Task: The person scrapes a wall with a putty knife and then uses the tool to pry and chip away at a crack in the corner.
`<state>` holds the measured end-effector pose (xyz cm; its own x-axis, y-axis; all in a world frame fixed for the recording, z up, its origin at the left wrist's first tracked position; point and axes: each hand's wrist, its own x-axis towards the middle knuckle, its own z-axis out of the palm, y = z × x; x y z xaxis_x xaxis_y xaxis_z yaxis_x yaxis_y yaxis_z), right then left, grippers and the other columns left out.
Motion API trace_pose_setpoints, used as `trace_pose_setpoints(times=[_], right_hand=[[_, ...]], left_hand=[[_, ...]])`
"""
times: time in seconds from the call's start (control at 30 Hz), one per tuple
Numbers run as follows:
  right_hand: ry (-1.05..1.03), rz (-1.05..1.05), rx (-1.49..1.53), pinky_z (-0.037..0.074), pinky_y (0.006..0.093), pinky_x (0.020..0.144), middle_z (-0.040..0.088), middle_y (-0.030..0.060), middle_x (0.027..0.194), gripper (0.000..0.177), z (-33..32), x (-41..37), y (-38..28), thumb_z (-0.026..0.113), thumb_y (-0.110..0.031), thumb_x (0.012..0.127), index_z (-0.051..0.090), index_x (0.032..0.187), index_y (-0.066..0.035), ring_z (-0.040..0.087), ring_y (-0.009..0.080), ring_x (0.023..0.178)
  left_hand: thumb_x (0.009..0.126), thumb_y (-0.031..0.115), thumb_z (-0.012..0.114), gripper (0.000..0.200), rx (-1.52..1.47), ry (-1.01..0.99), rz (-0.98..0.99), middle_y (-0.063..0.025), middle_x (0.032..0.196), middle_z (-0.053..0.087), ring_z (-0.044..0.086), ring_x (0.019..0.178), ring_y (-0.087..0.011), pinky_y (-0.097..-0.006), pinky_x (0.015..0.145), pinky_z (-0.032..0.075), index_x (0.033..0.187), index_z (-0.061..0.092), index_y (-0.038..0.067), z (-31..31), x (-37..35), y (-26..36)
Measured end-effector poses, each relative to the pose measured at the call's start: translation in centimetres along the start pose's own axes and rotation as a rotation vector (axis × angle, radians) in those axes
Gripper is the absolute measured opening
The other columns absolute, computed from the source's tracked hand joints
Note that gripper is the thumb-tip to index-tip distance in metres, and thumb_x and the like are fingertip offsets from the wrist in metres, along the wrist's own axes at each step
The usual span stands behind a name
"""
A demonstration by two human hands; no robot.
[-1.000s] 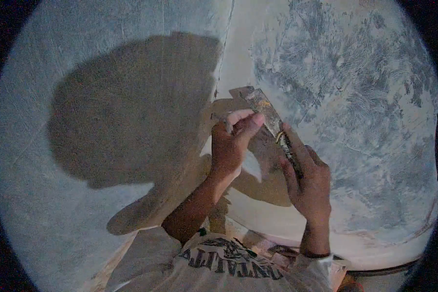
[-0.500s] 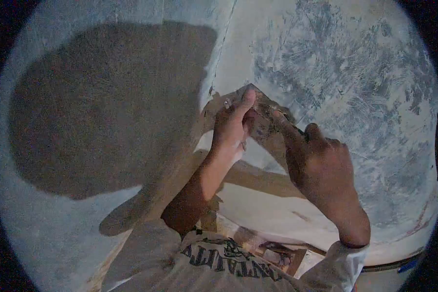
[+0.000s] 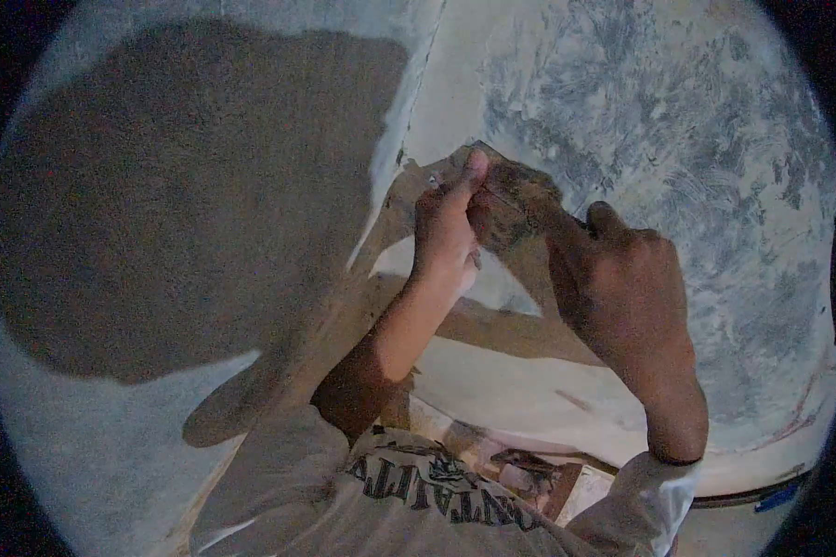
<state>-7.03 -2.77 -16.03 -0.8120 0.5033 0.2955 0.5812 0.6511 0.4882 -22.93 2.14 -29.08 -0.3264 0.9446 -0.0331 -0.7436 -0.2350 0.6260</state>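
A flat, dark, stained plate (image 3: 511,190), perhaps a scraper blade, is held up near the corner where two plastered surfaces meet. My left hand (image 3: 450,218) grips its left side, with the thumb on top. On the right, my right hand (image 3: 622,278) is closed around a dark handle, its index finger reaching along toward the plate. The handle is mostly hidden in the fist. Both hands are close together, with the plate between them.
A blue-grey wall (image 3: 93,436) with a large shadow fills the left. A grey surface with white smears (image 3: 659,121) fills the right. Below is a pale curved edge (image 3: 511,390); past it a wooden frame (image 3: 562,492) shows. A blue object (image 3: 778,498) lies lower right.
The right hand has moved slightly right, off the middle of the plate. The plate and left hand are slightly higher, and the shadow on the left wall has shifted left and up.
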Motion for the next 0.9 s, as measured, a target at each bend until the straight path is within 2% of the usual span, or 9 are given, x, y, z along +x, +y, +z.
trace_pose_setpoints(times=[0.07, 0.17, 0.27, 0.37, 0.47, 0.57, 0.67, 0.77, 0.9], right_hand=[[0.041, -0.006, 0.030, 0.051, 0.0430, 0.049, 0.056, 0.0123, 0.074, 0.040, 0.9, -0.5, -0.3, 0.064, -0.011, 0.081, 0.062, 0.121, -0.012, 0.061, 0.0315, 0.053], [0.050, -0.002, 0.024, 0.051, 0.0424, 0.048, 0.056, 0.0119, 0.075, 0.042, 1.3, -0.4, -0.1, 0.064, -0.011, 0.081, 0.061, 0.122, -0.013, 0.061, 0.0310, 0.052], [0.036, -0.003, -0.005, 0.051, 0.0421, 0.048, 0.056, 0.0111, 0.075, 0.049, 1.1, -0.2, -0.2, 0.064, -0.011, 0.081, 0.059, 0.129, -0.016, 0.061, 0.0306, 0.052], [0.046, 0.019, 0.041, 0.051, 0.0421, 0.048, 0.056, 0.0106, 0.075, 0.052, 1.1, -0.5, -0.8, 0.064, -0.011, 0.081, 0.057, 0.132, -0.017, 0.061, 0.0302, 0.052], [0.039, 0.044, 0.031, 0.052, 0.0419, 0.049, 0.056, 0.0105, 0.075, 0.053, 1.6, -0.7, -0.8, 0.064, -0.012, 0.081, 0.057, 0.133, -0.017, 0.062, 0.0298, 0.052], [0.036, 0.034, 0.063, 0.052, 0.0418, 0.049, 0.056, 0.0106, 0.075, 0.054, 1.6, -0.5, -0.8, 0.064, -0.013, 0.082, 0.055, 0.135, -0.018, 0.062, 0.0297, 0.052], [0.071, 0.034, 0.076, 0.052, 0.0418, 0.049, 0.057, 0.0108, 0.076, 0.054, 2.1, -0.9, -0.8, 0.064, -0.013, 0.083, 0.055, 0.136, -0.019, 0.062, 0.0296, 0.052], [0.085, 0.040, 0.056, 0.052, 0.0421, 0.049, 0.058, 0.0115, 0.077, 0.055, 2.7, -1.1, -0.6, 0.064, -0.014, 0.083, 0.054, 0.137, -0.019, 0.062, 0.0300, 0.052], [0.087, 0.054, 0.071, 0.052, 0.0424, 0.048, 0.059, 0.0122, 0.078, 0.055, 2.1, -0.7, -0.8, 0.063, -0.014, 0.084, 0.053, 0.138, -0.019, 0.063, 0.0306, 0.053]], left_hand=[[0.087, 0.034, 0.075, 0.029, -0.028, 0.088, -0.005, -0.0013, 0.078, 0.066, 0.060, 0.066, -0.0103, -0.0255, 0.056, 0.044, 0.088, 0.067, 0.006, 0.2, 0.0, 0.0], [0.086, 0.037, 0.075, 0.031, -0.118, -0.029, 0.047, 0.0004, 0.074, 0.062, 0.056, 0.061, -0.0098, -0.0256, 0.054, 0.041, 0.083, 0.067, 0.007, -0.3, 1.4, -1.1], [0.087, 0.039, 0.074, 0.032, -0.101, 0.030, 0.062, 0.0019, 0.071, 0.059, 0.052, 0.059, -0.0097, -0.0261, 0.054, 0.039, 0.081, 0.067, 0.008, 1.4, 0.0, 0.0], [0.087, 0.039, 0.074, 0.032, -0.099, 0.018, 0.062, 0.0017, 0.072, 0.059, 0.053, 0.060, -0.0102, -0.0271, 0.055, 0.041, 0.083, 0.067, 0.008, 0.5, 0.5, -0.6], [0.087, 0.040, 0.074, 0.033, 0.048, 0.043, 0.073, 0.0008, 0.073, 0.060, 0.057, 0.064, -0.0114, -0.0279, 0.058, 0.044, 0.083, 0.068, 0.007, 0.1, 0.7, -0.4], [0.085, 0.040, 0.075, 0.033, -0.117, 0.037, 0.076, 0.0007, 0.072, 0.060, 0.057, 0.064, -0.0120, -0.0278, 0.058, 0.044, 0.079, 0.067, 0.008, 0.9, 0.5, -0.5], [0.086, 0.038, 0.075, 0.032, -0.124, 0.051, 0.087, 0.0002, 0.073, 0.060, 0.057, 0.064, -0.0126, -0.0282, 0.058, 0.044, 0.079, 0.066, 0.008, 0.9, 0.3, -0.5], [0.085, 0.038, 0.076, 0.032, -0.028, 0.053, 0.126, -0.0005, 0.074, 0.061, 0.058, 0.066, -0.0137, -0.0293, 0.060, 0.046, 0.082, 0.066, 0.008, 0.5, 0.3, -0.4], [0.085, 0.037, 0.077, 0.034, -0.091, 0.073, 0.127, -0.0016, 0.079, 0.062, 0.058, 0.068, -0.0147, -0.0309, 0.064, 0.047, 0.090, 0.067, 0.006, 0.9, 0.5, -0.3]])
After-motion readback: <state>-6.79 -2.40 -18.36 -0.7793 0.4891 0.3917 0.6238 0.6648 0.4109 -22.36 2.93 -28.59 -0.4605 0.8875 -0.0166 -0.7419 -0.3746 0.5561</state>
